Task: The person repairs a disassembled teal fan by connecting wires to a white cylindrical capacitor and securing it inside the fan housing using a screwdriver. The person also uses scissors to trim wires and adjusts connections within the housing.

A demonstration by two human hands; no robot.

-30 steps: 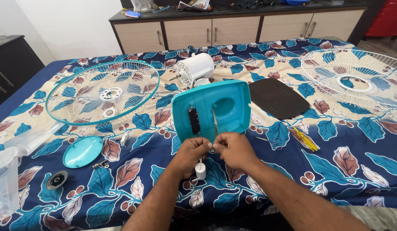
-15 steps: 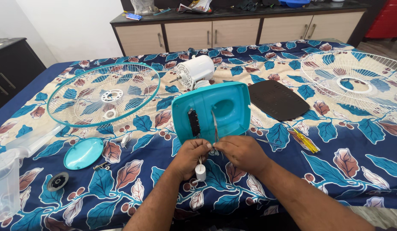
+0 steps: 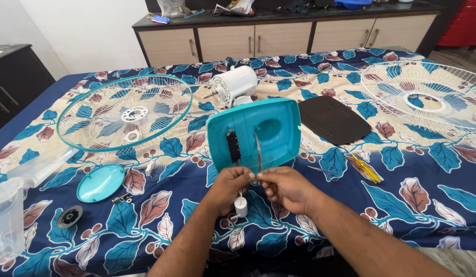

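Lying at nine o'clock on the leaf-print cloth (image 3: 402, 179) is a clear plastic blade (image 3: 15, 205), with a teal round cap (image 3: 100, 182) beside it and a teal-rimmed wire guard (image 3: 124, 112) at ten o'clock. At centre stands the teal fan base (image 3: 256, 133), open side up, a white motor (image 3: 235, 84) behind it at twelve. The left hand (image 3: 230, 187) and right hand (image 3: 286, 190) meet at the base's near edge, fingertips pinched together on thin wires (image 3: 258, 154); a small white capacitor (image 3: 241, 206) sits below them. A black cover plate (image 3: 332, 119) lies at two o'clock, a yellow screwdriver (image 3: 366, 169) and a white guard (image 3: 427, 97) at three.
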